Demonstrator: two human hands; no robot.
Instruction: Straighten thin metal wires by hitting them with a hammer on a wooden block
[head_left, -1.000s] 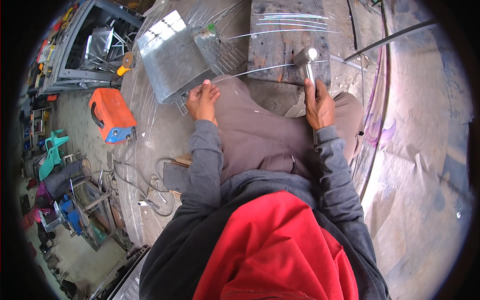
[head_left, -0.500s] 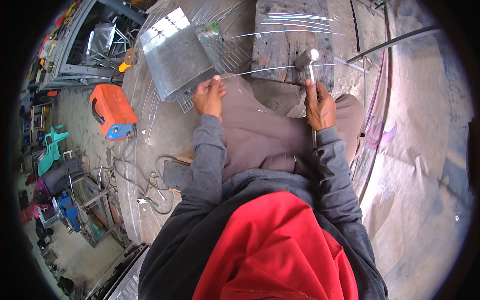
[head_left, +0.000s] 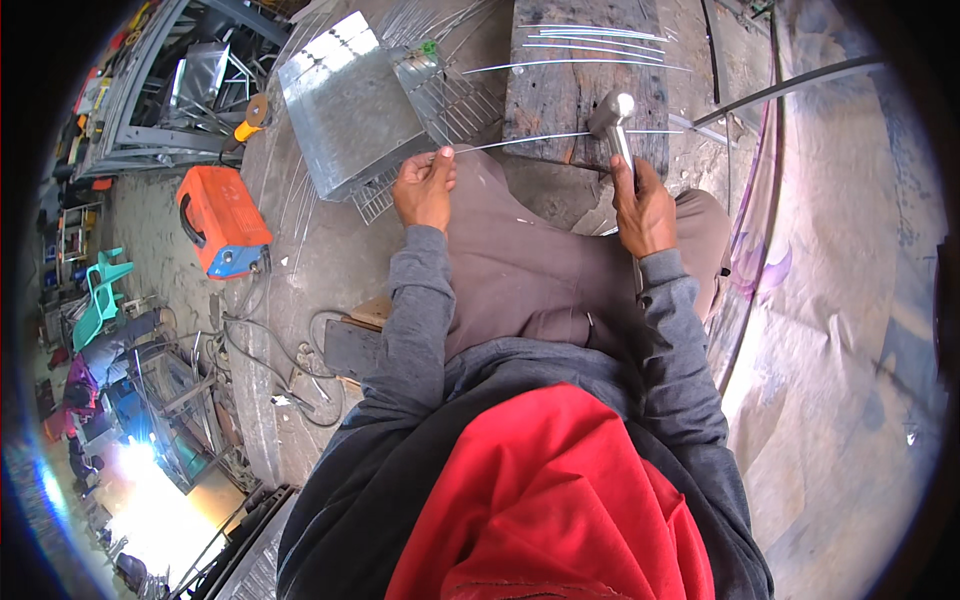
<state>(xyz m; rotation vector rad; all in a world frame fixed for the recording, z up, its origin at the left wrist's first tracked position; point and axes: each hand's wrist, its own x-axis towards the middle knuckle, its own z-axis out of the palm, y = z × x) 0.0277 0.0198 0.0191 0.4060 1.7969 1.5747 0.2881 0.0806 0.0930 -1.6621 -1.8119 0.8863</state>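
Note:
My left hand (head_left: 425, 192) is closed in a pinch on one end of a thin metal rod (head_left: 530, 140). The rod runs to the right across the near part of a dark, scarred wooden block (head_left: 560, 95). Wrapped round the handle of a metal hammer (head_left: 620, 140) is my right hand (head_left: 647, 215). The hammer's head is over the rod at the block; whether they touch, I cannot tell. Several loose rods (head_left: 595, 60) lie across the far part of the block.
Left of the block, a sheet-metal box (head_left: 350, 110) rests on a wire grid (head_left: 465, 105). An orange welding machine (head_left: 225, 215) with cables and an angle grinder (head_left: 253, 120) are further left. A person (head_left: 120, 345) works at the far left beside a bright glare. A sheet (head_left: 820, 400) covers the right side.
A bright welding glare has appeared at the lower left. My left hand has shifted slightly right with the rod, and the hammer has moved a little upward in view.

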